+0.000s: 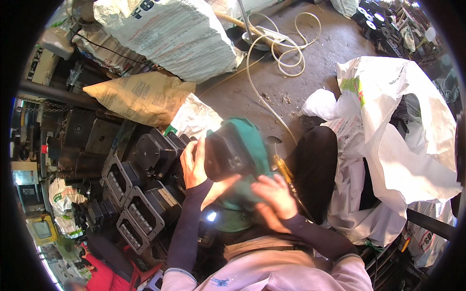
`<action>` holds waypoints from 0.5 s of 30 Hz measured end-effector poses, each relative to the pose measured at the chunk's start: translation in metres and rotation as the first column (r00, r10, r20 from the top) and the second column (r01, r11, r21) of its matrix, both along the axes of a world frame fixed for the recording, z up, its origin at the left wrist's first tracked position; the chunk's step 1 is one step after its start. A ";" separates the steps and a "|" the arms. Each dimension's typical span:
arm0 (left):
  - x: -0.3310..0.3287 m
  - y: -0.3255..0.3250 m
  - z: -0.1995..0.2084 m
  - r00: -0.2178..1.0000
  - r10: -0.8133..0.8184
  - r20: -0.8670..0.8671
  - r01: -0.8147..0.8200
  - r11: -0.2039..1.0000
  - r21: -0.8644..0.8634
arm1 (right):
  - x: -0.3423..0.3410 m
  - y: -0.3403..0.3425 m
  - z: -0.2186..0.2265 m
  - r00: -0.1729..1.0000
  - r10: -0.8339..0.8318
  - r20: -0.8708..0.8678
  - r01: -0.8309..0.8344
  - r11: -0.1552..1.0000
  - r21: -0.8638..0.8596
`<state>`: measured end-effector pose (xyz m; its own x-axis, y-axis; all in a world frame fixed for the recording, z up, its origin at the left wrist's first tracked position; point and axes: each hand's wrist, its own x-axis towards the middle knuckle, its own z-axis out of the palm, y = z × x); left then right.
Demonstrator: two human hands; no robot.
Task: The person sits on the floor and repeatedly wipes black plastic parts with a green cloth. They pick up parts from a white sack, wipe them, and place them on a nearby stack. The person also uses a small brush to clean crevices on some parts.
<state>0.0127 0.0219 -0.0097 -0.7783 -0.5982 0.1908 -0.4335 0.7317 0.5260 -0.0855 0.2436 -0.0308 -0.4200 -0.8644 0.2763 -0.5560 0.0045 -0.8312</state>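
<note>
My left hand [194, 166] grips the edge of a black box-like plastic housing [223, 156], held up above my lap. Its fingers are wrapped round the left side. Green cloth [250, 140] shows behind and beside the housing, and drapes over my lap. Just right of the housing is my right hand [275, 198], blurred, its fingers stretched out and apart with nothing visible in them. A yellow-handled air gun [283, 169] hangs close beyond that hand, apart from it.
Black housings with framed openings [141, 218] are stacked at the left. A large white sack [388, 145] stands at the right; a brown paper sack [141, 97] and a big white sack [170, 39] lie ahead. A pale hose [291, 53] coils over the floor.
</note>
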 end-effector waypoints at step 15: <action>-0.003 -0.002 0.002 0.957 -0.285 -0.041 0.268 0.933 -0.242 | -0.042 -0.116 -0.010 0.968 -0.065 0.243 0.103 0.984 -0.147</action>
